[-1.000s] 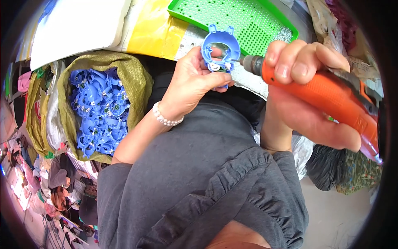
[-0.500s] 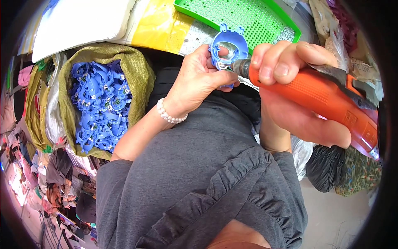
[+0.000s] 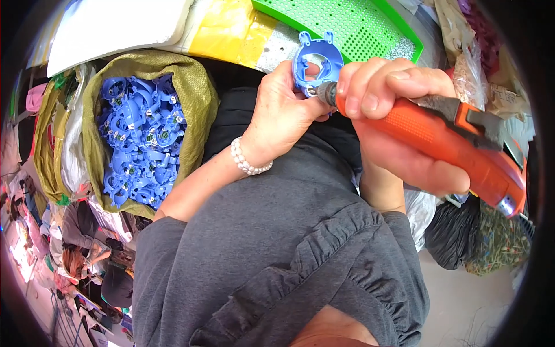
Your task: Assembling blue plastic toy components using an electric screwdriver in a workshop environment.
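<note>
My left hand [image 3: 280, 110], with a pearl bracelet at the wrist, is closed on a blue plastic housing [image 3: 322, 51]. The piece is ring-shaped and has two small lugs at its far edge. An orange power screwdriver [image 3: 419, 130] fills my right hand [image 3: 399, 87], the fingers wrapped round its body. Its dark metal nose [image 3: 328, 92] meets the near side of the housing, close to my left thumb. A small bright metal spot shows there, but the bit's exact contact is too small to make out.
Ahead lies a green perforated tray [image 3: 347, 43], with a heap of small silvery screws [image 3: 400, 49] in its right corner. On the left stands an olive woven sack [image 3: 202, 95] full of similar blue parts [image 3: 139, 115]. A black bag [image 3: 454, 234] sits at right.
The screwdriver and my right hand have shifted slightly left, and the tool has turned a little about its length. My left wrist has moved a bit right. The housing stays in my left hand.
</note>
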The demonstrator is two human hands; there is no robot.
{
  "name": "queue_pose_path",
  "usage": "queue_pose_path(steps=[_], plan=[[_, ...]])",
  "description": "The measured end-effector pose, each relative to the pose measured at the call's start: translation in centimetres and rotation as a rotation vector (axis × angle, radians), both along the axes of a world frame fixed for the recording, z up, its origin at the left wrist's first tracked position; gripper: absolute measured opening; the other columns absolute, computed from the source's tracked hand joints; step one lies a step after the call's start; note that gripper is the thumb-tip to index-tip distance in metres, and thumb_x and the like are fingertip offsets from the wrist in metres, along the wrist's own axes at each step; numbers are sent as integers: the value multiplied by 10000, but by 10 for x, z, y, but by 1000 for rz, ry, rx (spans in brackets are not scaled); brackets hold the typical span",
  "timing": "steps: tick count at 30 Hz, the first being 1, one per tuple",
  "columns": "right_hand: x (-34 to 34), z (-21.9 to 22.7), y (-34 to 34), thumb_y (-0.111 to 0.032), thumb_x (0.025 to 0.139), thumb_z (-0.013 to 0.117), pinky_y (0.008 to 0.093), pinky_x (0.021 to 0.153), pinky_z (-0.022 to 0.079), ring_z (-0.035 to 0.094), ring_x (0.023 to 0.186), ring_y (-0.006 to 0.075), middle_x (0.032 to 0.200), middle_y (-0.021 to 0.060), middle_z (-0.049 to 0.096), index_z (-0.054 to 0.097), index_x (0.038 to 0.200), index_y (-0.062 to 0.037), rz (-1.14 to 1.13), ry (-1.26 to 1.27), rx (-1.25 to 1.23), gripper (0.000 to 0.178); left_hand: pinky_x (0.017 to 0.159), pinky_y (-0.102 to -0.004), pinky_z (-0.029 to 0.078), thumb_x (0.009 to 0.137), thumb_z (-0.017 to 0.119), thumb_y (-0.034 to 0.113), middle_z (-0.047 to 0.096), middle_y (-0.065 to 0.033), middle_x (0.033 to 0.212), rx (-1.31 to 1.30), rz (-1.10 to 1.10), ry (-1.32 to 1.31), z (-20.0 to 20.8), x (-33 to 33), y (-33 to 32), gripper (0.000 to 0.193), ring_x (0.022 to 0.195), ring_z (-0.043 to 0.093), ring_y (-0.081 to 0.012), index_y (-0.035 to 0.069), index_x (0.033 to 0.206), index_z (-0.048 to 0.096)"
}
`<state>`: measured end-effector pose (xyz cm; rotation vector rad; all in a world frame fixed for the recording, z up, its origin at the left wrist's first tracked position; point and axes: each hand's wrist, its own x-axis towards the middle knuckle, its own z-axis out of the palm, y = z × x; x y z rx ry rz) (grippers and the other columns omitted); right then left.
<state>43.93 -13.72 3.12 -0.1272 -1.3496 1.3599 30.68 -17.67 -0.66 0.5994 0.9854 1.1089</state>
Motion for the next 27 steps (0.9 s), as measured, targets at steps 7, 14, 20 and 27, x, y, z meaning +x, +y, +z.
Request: queue_pose_path(steps=[7,14,20,27], plan=[[-15,12,-9,-788,650,554,351,676,365,492,737,179,876,42,552,489,1218,-36,26,35,-39,945,595,-251,505,706,664,-39,593,-55,831,186,-57,309,-6,-22,-3,356,662,585,-116,-12,1023,506],[9,31,-14,-786,648,554,337,671,384,492,690,174,833,48,533,501,1183,11,-51,10,-34,961,616,-256,540,719,712,-14,593,-90,931,165,110,100,6,-67,-25,455,747,622,-139,20,1096,460],[9,20,-14,-722,698,557,335,693,356,482,702,178,813,59,523,532,1149,18,-70,43,-155,868,642,-258,533,706,719,1,577,-67,918,176,418,368,15,-152,-51,404,745,608,-129,6,1045,499],[-9,15,-20,-753,745,474,330,646,416,503,652,172,789,71,524,468,1153,27,-152,30,-138,880,841,-361,481,661,791,184,527,-165,1218,59,265,984,1,-223,-92,803,1064,547,-238,8,1327,378]])
